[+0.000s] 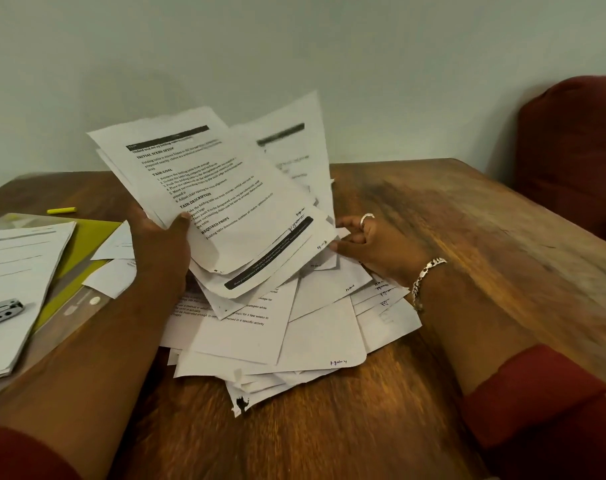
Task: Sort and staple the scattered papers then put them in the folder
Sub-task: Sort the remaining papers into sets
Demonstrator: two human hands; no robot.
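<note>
My left hand grips a fanned bunch of printed sheets at its left edge, thumb on top, and holds it tilted up above the table. My right hand pinches the lower right corner of that bunch with its fingertips. Under both hands lies a loose heap of scattered papers on the wooden table. At the left, a yellow-green folder lies under a neat stack of sheets, with a silver stapler resting on that stack.
A yellow marker lies near the table's far left edge. A dark red chair back stands at the right beyond the table. A pale wall runs close behind the table.
</note>
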